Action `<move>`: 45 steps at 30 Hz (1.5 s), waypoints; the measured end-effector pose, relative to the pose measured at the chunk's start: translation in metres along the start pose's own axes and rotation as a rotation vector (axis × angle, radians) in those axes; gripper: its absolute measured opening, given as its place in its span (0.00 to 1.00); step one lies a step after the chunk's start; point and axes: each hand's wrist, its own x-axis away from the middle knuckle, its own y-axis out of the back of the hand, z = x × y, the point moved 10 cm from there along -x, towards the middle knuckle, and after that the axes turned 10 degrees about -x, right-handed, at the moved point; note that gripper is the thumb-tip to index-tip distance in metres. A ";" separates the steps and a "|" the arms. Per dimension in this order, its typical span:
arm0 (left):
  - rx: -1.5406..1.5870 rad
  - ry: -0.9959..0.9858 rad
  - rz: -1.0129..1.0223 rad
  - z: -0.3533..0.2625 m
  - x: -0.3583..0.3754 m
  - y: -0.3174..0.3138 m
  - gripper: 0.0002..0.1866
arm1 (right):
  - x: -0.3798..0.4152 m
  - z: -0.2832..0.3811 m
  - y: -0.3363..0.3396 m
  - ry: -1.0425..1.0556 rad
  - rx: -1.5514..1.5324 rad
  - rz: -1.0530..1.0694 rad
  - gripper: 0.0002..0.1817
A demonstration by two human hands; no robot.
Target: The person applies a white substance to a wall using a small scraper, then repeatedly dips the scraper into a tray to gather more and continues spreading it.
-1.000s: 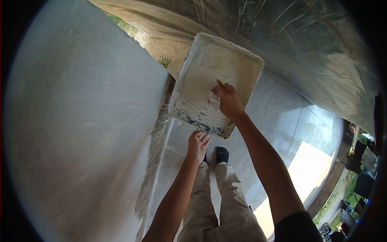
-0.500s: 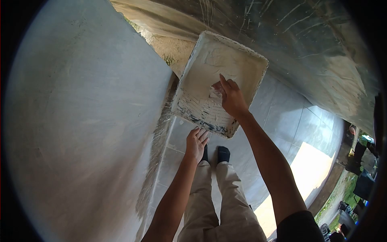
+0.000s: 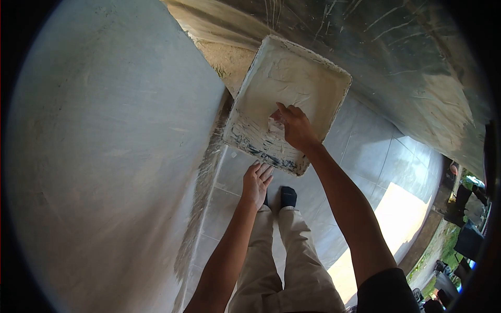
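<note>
Right hand (image 3: pixel 298 130): grasps coated tool (image 3: pixel 275 124) inside tray (image 3: pixel 311 57)
Left hand (image 3: pixel 255 187): palm up, unclenched, at tray's near edge; contact unclear
Paste (image 3: pixel 292 78): pale, spread across tray floor

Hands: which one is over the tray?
The right hand, gripping a tool; the left hand is open, palm up, beside the tray.

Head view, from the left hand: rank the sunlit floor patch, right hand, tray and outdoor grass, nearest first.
From the left hand:
1. Tray: its near edge is right by the fingertips.
2. Right hand: over the tray, up and to the right.
3. Sunlit floor patch: right side.
4. Grass: far right, beyond the floor.
</note>
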 end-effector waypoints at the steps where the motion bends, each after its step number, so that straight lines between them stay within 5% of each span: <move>1: 0.000 0.001 0.001 0.000 -0.001 -0.001 0.41 | 0.004 0.000 -0.001 -0.009 0.004 0.003 0.32; 13: -0.011 0.015 0.028 -0.004 0.002 -0.005 0.41 | 0.047 0.011 -0.013 -0.114 -0.137 -0.025 0.29; 29: -0.017 -0.006 0.029 -0.006 -0.004 0.001 0.44 | -0.042 0.021 -0.021 0.104 0.082 -0.007 0.33; 34: -0.007 -0.003 0.037 -0.008 -0.004 0.001 0.43 | -0.023 0.026 -0.046 0.136 0.129 0.170 0.34; 45: 0.023 0.012 0.011 -0.009 -0.003 0.001 0.38 | 0.032 0.012 -0.042 0.020 -0.004 0.092 0.32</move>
